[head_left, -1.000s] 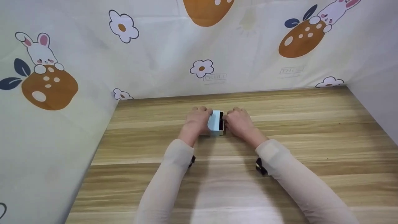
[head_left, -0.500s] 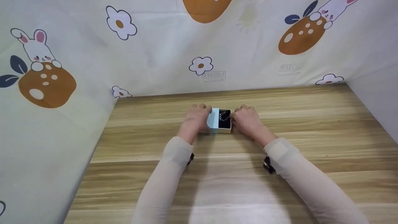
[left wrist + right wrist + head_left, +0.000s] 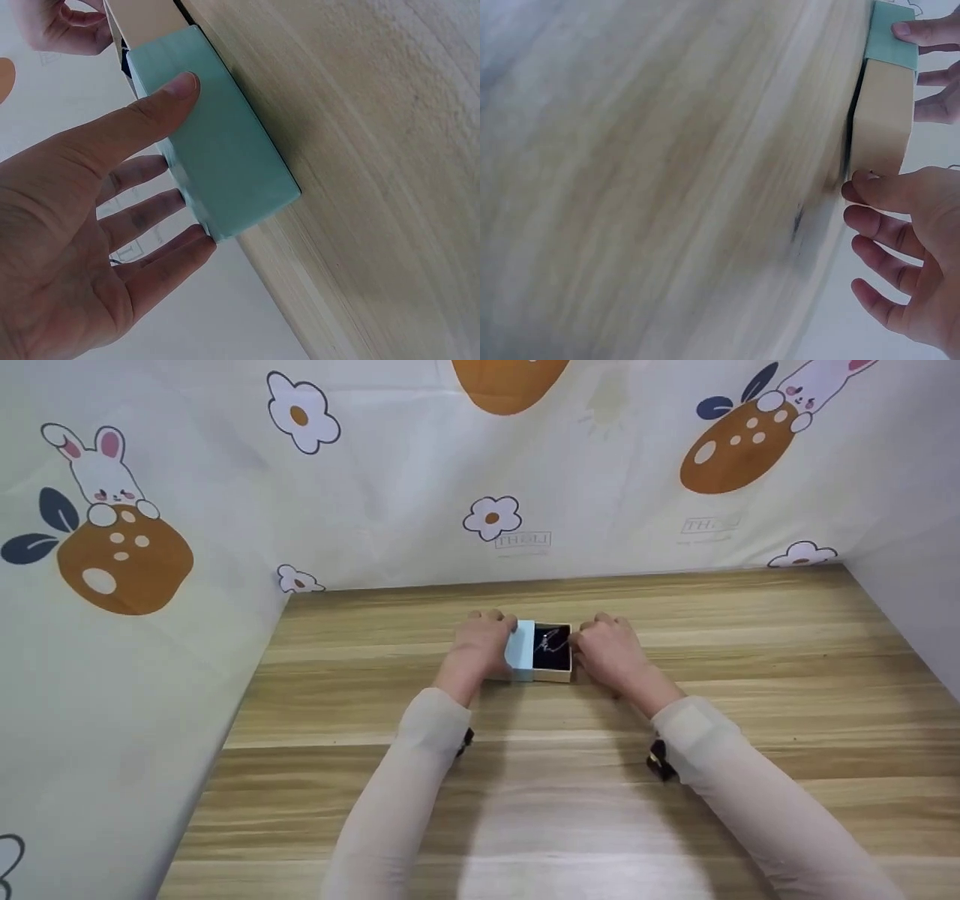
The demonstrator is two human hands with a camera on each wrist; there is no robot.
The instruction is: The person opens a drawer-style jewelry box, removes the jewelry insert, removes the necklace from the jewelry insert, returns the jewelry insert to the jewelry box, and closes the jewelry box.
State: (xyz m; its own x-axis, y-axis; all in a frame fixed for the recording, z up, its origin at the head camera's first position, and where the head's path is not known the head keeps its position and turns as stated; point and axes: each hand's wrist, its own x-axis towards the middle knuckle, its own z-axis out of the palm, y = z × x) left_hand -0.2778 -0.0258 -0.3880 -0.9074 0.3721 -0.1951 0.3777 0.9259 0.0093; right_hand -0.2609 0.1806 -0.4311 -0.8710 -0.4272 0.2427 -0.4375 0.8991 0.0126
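Observation:
A small slide-out jewellery box lies on the wooden table, its light blue sleeve (image 3: 521,651) on the left. Out of the sleeve's right end sticks a tan drawer (image 3: 553,677) with a black lining. On that lining rests a thin silvery chain (image 3: 553,640), perhaps a necklace or bracelet. My left hand (image 3: 478,645) grips the sleeve; the left wrist view has the thumb on the near side of the sleeve (image 3: 225,157) and the fingers along the other. My right hand (image 3: 611,652) pinches the drawer's outer end with thumb and index finger, the other fingers loosely bent (image 3: 881,262).
The wood-grain table (image 3: 555,780) spreads around the box. Behind it and at the left hangs a pale cloth (image 3: 390,495) printed with rabbits, oranges and flowers. A black device (image 3: 660,761) sits at the right wrist, and another (image 3: 465,742) at the left.
The right hand has moved to the right, drawing the drawer out of the sleeve, so more black lining and the chain show. The left hand stays on the sleeve.

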